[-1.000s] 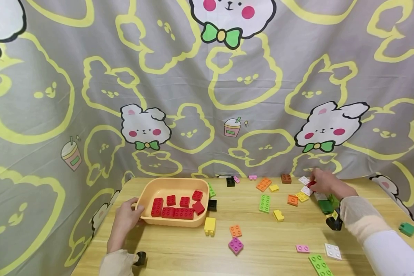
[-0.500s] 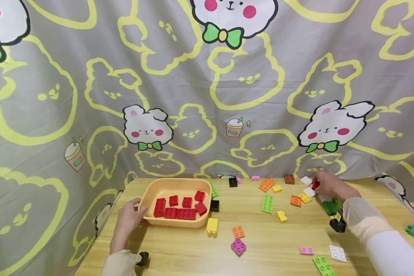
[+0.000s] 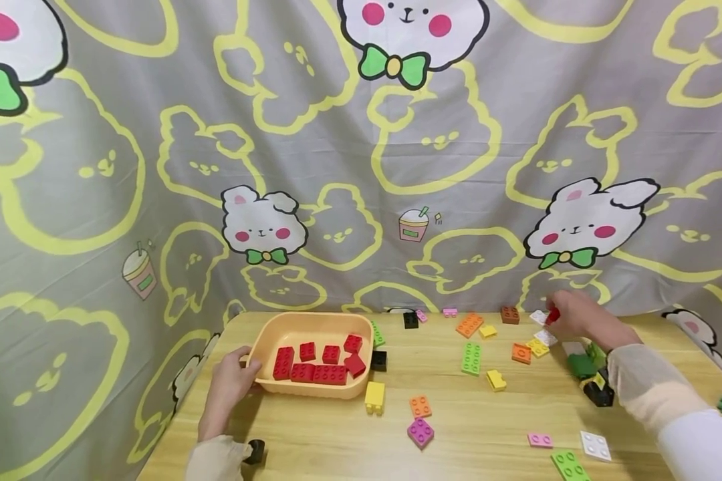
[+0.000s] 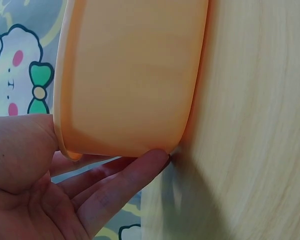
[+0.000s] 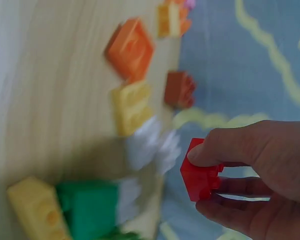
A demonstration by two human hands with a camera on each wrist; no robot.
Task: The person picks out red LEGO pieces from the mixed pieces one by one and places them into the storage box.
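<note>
At the table's left, a light-orange plastic basin holds several red building bricks. My left hand grips its left end; in the left wrist view the thumb is at the rim and the fingers lie against the outer wall. My right hand is at the far right of the table. Between thumb and fingers it pinches a red brick, held above the tabletop. Below and beside that hand lie white bricks, a yellow brick and a green brick.
Loose bricks lie across the wooden table, among them a purple one, a yellow one beside the basin and a lime-green one. A patterned curtain hangs right behind the table's back edge.
My right hand has lifted the red brick up from among the white bricks. The left hand keeps its hold on the basin. The whole head view has shifted slightly.
</note>
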